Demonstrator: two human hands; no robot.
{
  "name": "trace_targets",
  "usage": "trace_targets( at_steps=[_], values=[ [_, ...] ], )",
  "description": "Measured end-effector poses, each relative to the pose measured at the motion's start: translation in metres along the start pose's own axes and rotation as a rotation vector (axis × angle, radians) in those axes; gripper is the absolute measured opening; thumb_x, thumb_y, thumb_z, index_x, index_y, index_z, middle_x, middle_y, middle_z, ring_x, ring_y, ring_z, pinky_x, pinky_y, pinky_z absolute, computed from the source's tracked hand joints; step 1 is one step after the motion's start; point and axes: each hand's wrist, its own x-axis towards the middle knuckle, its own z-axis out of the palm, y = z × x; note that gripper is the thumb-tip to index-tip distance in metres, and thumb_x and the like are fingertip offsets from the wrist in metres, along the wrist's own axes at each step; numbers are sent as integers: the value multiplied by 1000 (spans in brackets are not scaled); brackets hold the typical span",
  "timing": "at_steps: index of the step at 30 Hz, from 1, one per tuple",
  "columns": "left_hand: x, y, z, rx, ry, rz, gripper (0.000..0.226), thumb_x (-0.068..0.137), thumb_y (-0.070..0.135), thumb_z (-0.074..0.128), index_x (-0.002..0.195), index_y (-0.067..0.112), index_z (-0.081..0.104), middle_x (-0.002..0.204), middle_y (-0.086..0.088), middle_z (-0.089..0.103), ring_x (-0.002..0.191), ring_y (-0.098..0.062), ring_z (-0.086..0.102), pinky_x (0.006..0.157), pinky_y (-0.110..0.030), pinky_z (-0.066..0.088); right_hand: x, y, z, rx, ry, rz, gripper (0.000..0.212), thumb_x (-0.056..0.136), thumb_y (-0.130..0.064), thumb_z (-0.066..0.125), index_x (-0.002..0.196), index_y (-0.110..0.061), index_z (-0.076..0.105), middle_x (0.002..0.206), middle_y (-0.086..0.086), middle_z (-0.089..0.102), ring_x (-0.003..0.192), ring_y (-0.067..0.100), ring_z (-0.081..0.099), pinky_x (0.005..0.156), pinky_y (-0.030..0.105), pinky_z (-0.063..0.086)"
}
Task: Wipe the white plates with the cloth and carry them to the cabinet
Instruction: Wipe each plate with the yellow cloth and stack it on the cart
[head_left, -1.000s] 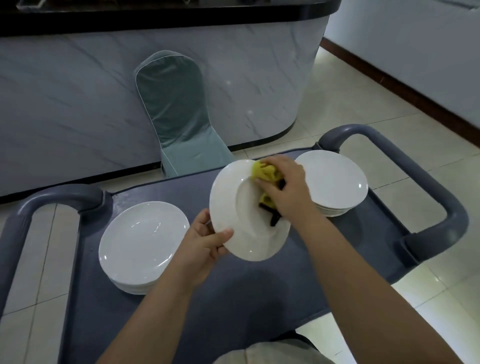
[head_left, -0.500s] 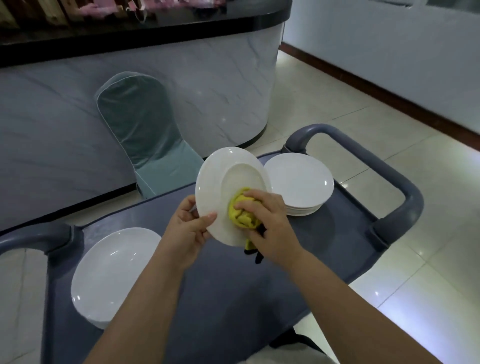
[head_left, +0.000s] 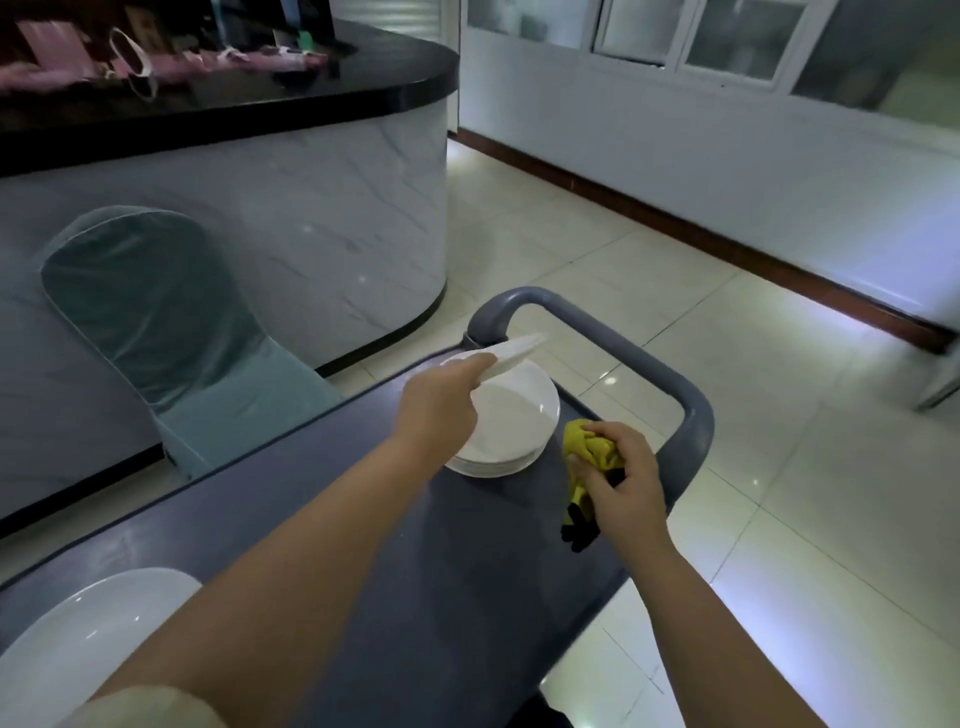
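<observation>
The left hand (head_left: 439, 410) reaches out on an arm that crosses the cart (head_left: 415, 545) from its near left corner, passing just beside the near stack (head_left: 78, 639) of white plates that lies there. Farther along, by the right edge, the right hand (head_left: 623, 483) is curled tight round the bunched yellow cloth (head_left: 587, 447), whose dark end hangs down toward the cart. It is clear of the plates. The left hand pinches the near rim of the held plate (head_left: 514, 348), one digit lying along the top while the fingers underneath are hidden. This plate is tilted, its far edge raised toward the handle (head_left: 613, 332), and it hovers over the far stack (head_left: 511, 421) at the far right corner. Whether its low edge touches the stack cannot be told.

The step in hand looks like setting the plate onto that stack. To do it well, the plate should be brought level and centred over the pile, with the near rim lowered first and the rest eased down without a knock. The pinch should let go only once the plate sits flat. The cloth hand is best kept to the side, out of the way.

Beyond the cart's far edge stand a covered chair (head_left: 156, 312) and a marble-fronted counter (head_left: 260, 182). Glazed doors (head_left: 727, 47) line the far wall, though whether they belong to the cabinet is unclear.
</observation>
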Motion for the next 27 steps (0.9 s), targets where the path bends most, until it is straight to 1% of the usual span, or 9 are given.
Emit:
trace_targets(
  at_steps=[5, 8, 11, 13, 16, 18, 21, 25, 27],
  values=[
    [6, -9, 30, 121, -122, 174, 51, 79, -7, 59, 126, 13, 64, 106, -14, 71, 92, -38, 66, 76, -43, 51, 4, 8, -10, -16, -19, 25, 45, 84, -18, 72, 102, -56, 55, 109, -27, 54, 108, 15, 53, 93, 44, 47],
    [-7, -19, 47, 143, -234, 215, 46, 80, -5, 62, 122, 13, 66, 106, -10, 71, 95, -33, 65, 77, -38, 49, 5, 10, -6, -17, -65, 39, 44, 85, -19, 71, 103, -56, 54, 111, -25, 53, 110, 18, 51, 93, 43, 47],
    [-22, -30, 58, 18, -384, 80, 25, 90, 5, 60, 110, 17, 68, 102, 0, 63, 98, -22, 59, 83, -33, 48, 4, 18, -3, -26, -106, 59, 41, 84, -18, 71, 103, -51, 56, 114, -15, 55, 112, 18, 48, 94, 41, 46],
    [-31, -35, 64, 35, -380, 102, 23, 87, 2, 65, 106, 13, 70, 99, -2, 62, 97, -24, 59, 77, -33, 50, 2, 23, -3, -41, -133, 80, 40, 84, -17, 72, 103, -49, 56, 116, -13, 56, 113, 17, 47, 94, 41, 45],
    [-39, -36, 70, 113, -324, 205, 40, 65, -8, 79, 100, 12, 76, 91, -7, 68, 84, -32, 63, 67, -36, 52, -1, 31, 1, -52, -159, 101, 35, 84, -17, 72, 105, -43, 59, 115, -14, 55, 111, 19, 48, 93, 40, 46],
    [-42, -32, 71, 134, -310, 206, 40, 68, -6, 78, 103, 14, 75, 97, -8, 69, 88, -33, 62, 74, -40, 50, -2, 33, 7, -66, -184, 104, 31, 84, -18, 72, 106, -38, 61, 114, -14, 55, 112, 19, 49, 92, 37, 47],
    [-54, -31, 63, 184, -319, 129, 33, 86, 8, 64, 117, 19, 68, 116, -6, 63, 110, -31, 54, 90, -41, 36, -5, 27, 24, -71, -208, 68, 29, 83, -21, 73, 107, -33, 62, 112, -19, 54, 111, 16, 48, 90, 32, 45],
    [-81, -45, 25, 189, -108, -27, 24, 81, 15, 72, 105, 16, 72, 104, -6, 67, 99, -33, 60, 83, -44, 40, -8, 3, 63, -44, -311, -63, 29, 81, -24, 74, 108, -29, 63, 112, -16, 56, 107, 20, 49, 90, 24, 41],
    [-98, -62, -5, 234, -36, -131, 25, 83, 18, 71, 107, 17, 71, 104, -5, 66, 100, -32, 58, 83, -44, 40, -12, -14, 90, -55, -403, -152, 31, 81, -23, 74, 109, -28, 63, 115, -11, 56, 106, 21, 48, 91, 16, 33]
  ],
)
